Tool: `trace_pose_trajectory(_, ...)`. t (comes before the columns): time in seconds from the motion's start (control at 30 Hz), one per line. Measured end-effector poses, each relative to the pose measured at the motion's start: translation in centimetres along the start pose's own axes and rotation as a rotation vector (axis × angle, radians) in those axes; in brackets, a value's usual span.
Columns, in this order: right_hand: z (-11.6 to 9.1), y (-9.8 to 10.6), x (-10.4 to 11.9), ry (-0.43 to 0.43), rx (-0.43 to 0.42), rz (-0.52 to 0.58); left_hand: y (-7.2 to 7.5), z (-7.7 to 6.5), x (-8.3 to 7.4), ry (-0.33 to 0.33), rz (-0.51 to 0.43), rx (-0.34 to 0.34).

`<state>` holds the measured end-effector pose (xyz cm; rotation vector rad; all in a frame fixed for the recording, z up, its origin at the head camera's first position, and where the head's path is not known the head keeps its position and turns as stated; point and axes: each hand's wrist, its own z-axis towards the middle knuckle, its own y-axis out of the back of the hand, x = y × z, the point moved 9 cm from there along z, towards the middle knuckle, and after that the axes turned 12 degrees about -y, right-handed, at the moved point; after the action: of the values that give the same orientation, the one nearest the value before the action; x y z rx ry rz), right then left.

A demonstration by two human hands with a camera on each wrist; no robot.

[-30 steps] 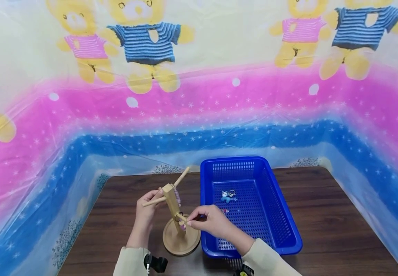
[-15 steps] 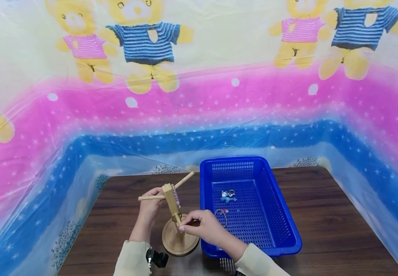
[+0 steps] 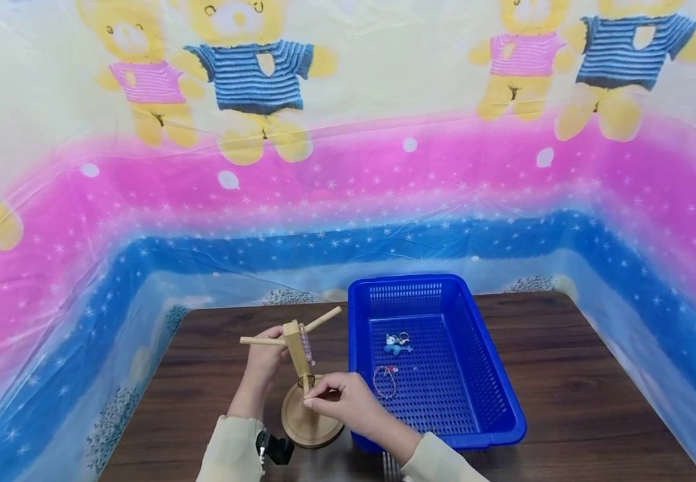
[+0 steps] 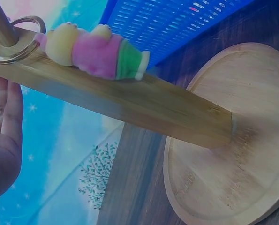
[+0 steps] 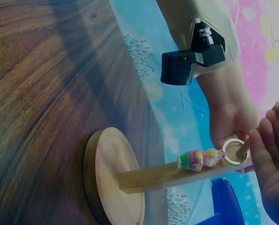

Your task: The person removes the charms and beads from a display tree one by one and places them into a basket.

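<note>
A wooden peg stand [image 3: 297,351] with a round base [image 3: 293,418] leans slightly on the table. My left hand [image 3: 264,365] holds it near the top, its fingertips hidden behind the post. With thumb and forefinger my right hand [image 3: 344,402] pinches the front peg, whose end is covered by the fingers. From that peg a keychain [image 4: 99,51] hangs by its metal ring; its small figure wears a pink top and green bottom. A pink beaded bracelet [image 3: 306,345] hangs on the back right peg.
Right of the stand is a blue perforated basket [image 3: 495,375]. In it lie a blue figure keychain [image 3: 397,348] and a bracelet with a red bead [image 3: 392,369]. The dark wooden table [image 3: 571,395] meets a printed curtain [image 3: 348,181] behind.
The stand has turned, its front peg swinging left and its back right peg coming lower and further right. My right hand has moved left with the front peg, exposing the bracelet in the basket.
</note>
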<state>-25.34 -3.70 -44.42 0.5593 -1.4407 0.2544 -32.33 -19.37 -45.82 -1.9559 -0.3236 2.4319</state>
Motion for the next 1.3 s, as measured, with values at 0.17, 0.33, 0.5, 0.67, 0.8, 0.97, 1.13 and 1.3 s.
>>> trace_pose_trajectory(0.17, -0.1, -0.4, 0.2, 0.012, -0.014, 0.018, -0.2, 0.2, 0.2, 0.008, 0.015, 0.012)
trace_pose_trajectory(0.33, -0.1, -0.7, 0.3, 0.011, -0.037, 0.01, 0.0, 0.2, 0.3, 0.016, 0.052, -0.005)
trace_pose_trajectory(0.5, -0.1, -1.0, 0.4, 0.033, -0.054, 0.012, -0.2, 0.3, 0.4, 0.014, 0.075, 0.0)
trace_pose_trajectory(0.67, -0.1, -1.2, 0.5, 0.047, -0.063, 0.022, -0.5, 0.5, 0.4, 0.035, 0.06, 0.004)
trace_pose_trajectory(0.8, -0.1, -1.2, 0.5, 0.025, -0.06, 0.033, -0.4, 0.4, 0.6, 0.057, 0.078, -0.008)
trace_pose_trajectory(0.97, -0.2, -1.2, 0.6, 0.01, -0.06, 0.045, -0.3, 0.4, 0.9, 0.076, 0.073, 0.009)
trace_pose_trajectory(1.13, -0.2, -1.3, 0.7, 0.015, -0.064, 0.042, -0.2, 0.3, 1.1, 0.079, 0.065, 0.02)
trace_pose_trajectory(1.3, -0.2, -1.3, 0.6, 0.006, -0.071, 0.033, -0.1, 0.1, 0.8, 0.066, 0.087, 0.049)
